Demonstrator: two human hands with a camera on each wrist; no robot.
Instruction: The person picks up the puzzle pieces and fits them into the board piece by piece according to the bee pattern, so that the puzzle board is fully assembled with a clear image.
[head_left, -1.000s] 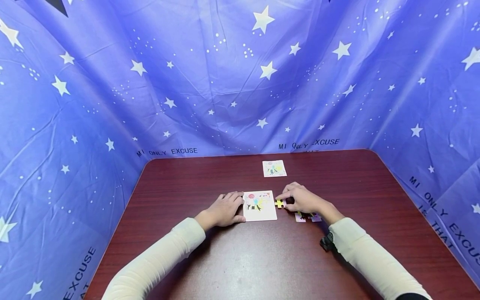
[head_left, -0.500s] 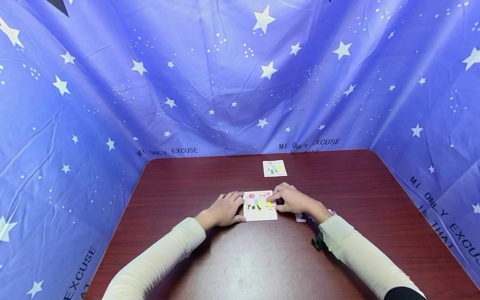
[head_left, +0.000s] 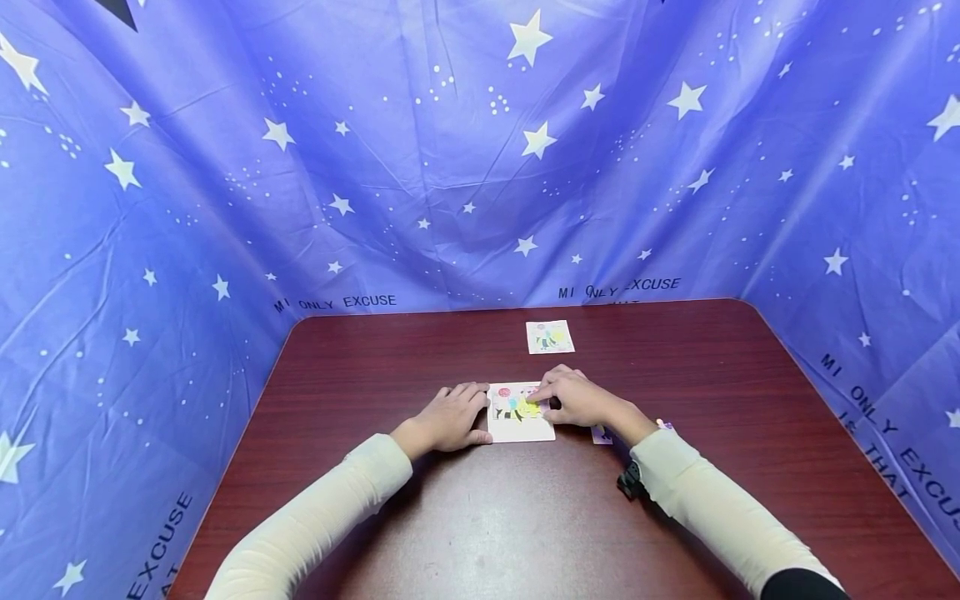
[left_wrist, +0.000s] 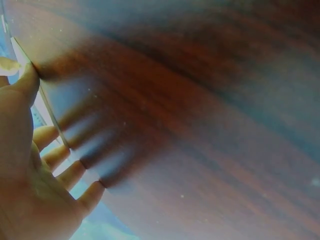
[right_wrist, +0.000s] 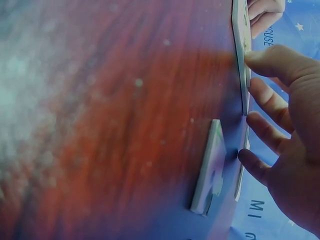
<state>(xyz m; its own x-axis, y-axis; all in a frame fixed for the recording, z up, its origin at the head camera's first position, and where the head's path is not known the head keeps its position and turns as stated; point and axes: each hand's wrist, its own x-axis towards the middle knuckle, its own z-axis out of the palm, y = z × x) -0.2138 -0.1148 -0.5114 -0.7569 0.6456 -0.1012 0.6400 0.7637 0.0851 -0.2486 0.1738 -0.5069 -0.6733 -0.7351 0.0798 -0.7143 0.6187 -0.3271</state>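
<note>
A square white puzzle board [head_left: 517,431] with a yellow and black bee-like picture lies flat on the table. My left hand [head_left: 452,419] rests along its left edge, fingers straight and thumb at the near corner. Its fingertips [left_wrist: 93,195] touch the tabletop in the left wrist view. My right hand [head_left: 581,397] reaches over the board's right side, with index finger and thumb at a yellow puzzle piece [head_left: 529,409] in the picture. Part of that piece is hidden under the fingers. In the right wrist view the thumb [right_wrist: 270,61] meets the board's edge.
Below my right forearm lies a purple puzzle piece [head_left: 602,435], and another piece [head_left: 663,425] shows beyond the sleeve. A small picture card [head_left: 550,337] lies farther back on the dark red wooden table [head_left: 480,517]. A blue star-printed curtain [head_left: 465,167] surrounds the table.
My right hand has moved left with the yellow puzzle piece, from beside the board's right edge onto its picture. The left hand has stayed in place.
</note>
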